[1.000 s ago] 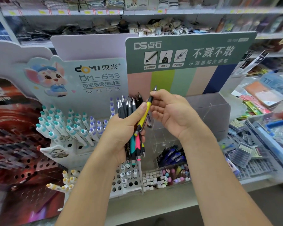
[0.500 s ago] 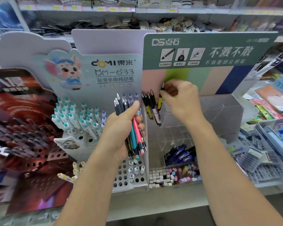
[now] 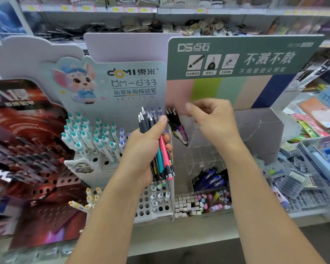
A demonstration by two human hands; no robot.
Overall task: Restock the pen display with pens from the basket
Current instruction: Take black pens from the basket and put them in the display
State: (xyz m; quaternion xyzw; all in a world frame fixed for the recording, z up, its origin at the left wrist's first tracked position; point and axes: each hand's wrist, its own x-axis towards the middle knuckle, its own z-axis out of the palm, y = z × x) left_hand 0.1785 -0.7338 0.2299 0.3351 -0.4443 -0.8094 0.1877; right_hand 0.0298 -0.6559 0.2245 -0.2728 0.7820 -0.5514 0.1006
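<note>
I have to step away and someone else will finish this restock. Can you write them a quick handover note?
Left hand: grips a bunch of pens, tips down.
Right hand: holds nothing, fingers loosely curled at the clear display box.
Done: a few dark pens stand in the box's left slot.
Left: the bunch goes into the box, which has plenty of room. The basket is not in view.

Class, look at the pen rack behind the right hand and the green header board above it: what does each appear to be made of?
Pen rack: probably clear acrylic, glossy; the backing shows through it and its edges catch light. Green header board: likely printed card, matte; flat, thin and without glare.
</note>
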